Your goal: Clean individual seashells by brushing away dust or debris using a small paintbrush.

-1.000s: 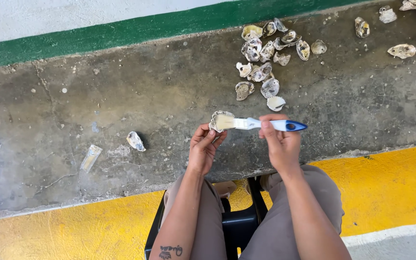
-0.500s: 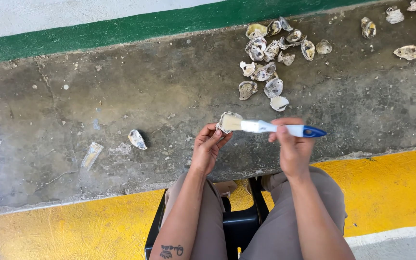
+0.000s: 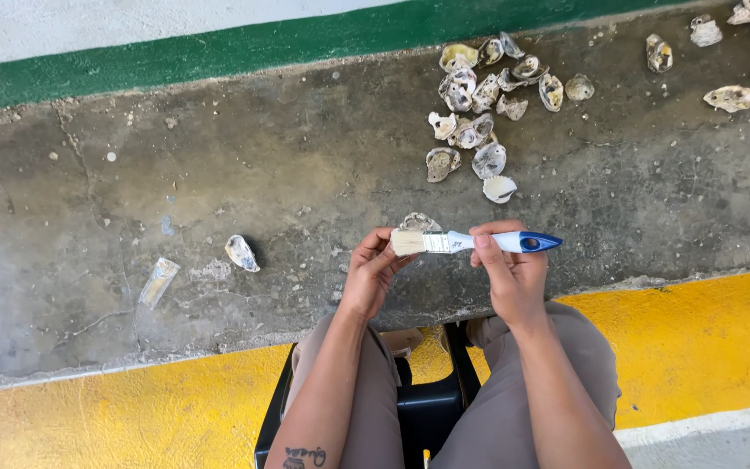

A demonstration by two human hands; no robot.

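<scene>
Since the earlier frames I see both hands have drifted a little to the right and lower in the head view, and the brush has slid across the shell with them; the scattered shells on the ground have not shifted among themselves.

My left hand (image 3: 373, 274) has its grip closed around a pale oyster shell (image 3: 420, 223), fingers curled under it, only the shell's upper edge showing above the bristles. My right hand (image 3: 507, 269) is closed on the paint brush (image 3: 470, 241), thumb and fingers pinching its white handle, whose blue end sticks out to the right. The brush lies level, its light bristles touching the shell just beside the left fingertips.

Both hands hang above the stained concrete floor (image 3: 175, 174), close to my knees. A loose pile of oyster shells (image 3: 488, 113) lies further ahead, well apart from the hands, with more shells (image 3: 731, 97) at the upper right. One single shell (image 3: 241, 253) lies to the left, near a flat scrap of clear wrapper (image 3: 159, 280). A green painted stripe (image 3: 219, 52) borders the concrete at the far side, a yellow stripe (image 3: 705, 339) at the near side. I sit on a black stool (image 3: 431, 408).
</scene>
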